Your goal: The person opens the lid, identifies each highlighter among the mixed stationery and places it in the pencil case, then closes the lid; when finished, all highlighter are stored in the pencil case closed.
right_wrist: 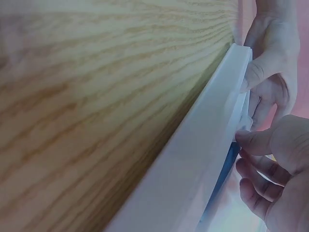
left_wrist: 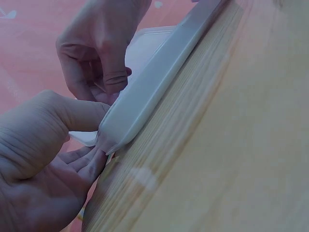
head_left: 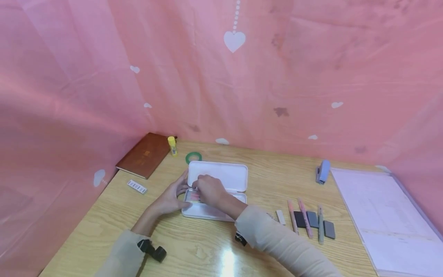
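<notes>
Apparently sorting pinkish contents [head_left: 195, 196] in an open white rectangular case [head_left: 207, 211] on wood-grain table [head_left: 194, 246], gripping its end with left hand [head_left: 172, 198], with right hand [head_left: 211, 190] curled inside, hold unclear, probably needing careful fingertip work next.

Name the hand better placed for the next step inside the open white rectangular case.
Right, probably: the right hand reaches over the case interior, while the left hand holds its left end.
</notes>
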{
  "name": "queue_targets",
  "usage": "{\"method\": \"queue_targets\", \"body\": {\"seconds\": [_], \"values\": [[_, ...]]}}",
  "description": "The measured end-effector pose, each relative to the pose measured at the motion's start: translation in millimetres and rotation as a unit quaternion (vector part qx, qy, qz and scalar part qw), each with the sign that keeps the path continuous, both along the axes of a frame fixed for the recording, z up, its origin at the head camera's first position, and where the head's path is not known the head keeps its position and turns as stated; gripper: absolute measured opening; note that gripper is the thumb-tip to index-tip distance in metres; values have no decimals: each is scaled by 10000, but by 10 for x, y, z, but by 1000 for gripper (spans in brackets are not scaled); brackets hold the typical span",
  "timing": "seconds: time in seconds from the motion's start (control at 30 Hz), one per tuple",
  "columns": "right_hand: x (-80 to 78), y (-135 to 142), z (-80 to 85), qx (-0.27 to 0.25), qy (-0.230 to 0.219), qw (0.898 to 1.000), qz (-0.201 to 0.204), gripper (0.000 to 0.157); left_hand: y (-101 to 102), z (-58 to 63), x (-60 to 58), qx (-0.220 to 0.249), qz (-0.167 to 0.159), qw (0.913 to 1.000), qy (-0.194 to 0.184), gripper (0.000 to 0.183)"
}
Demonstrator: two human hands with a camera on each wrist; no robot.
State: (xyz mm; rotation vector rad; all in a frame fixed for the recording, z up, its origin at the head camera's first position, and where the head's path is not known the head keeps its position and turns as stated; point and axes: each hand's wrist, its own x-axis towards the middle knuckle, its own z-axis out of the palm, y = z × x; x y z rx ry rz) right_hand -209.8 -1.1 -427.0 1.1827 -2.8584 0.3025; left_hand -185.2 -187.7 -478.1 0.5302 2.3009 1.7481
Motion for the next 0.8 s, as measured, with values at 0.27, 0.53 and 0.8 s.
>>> {"method": "queue_targets", "body": {"seconds": [0.27, 0.53, 0.8], "values": [[-13, 329, 176, -470, -325, 9983, -141, 32, 6, 35, 16, 49, -55, 10000, 52, 109], [20, 1361, 437, -691, -163, 9951, -685, 57, 16, 0, 2, -241, 190, 9995, -49, 110], [159, 2315, 490, -484, -462, 9853, -1572, 60, 29, 29, 22, -285, 224, 9993, 77, 110]]}}
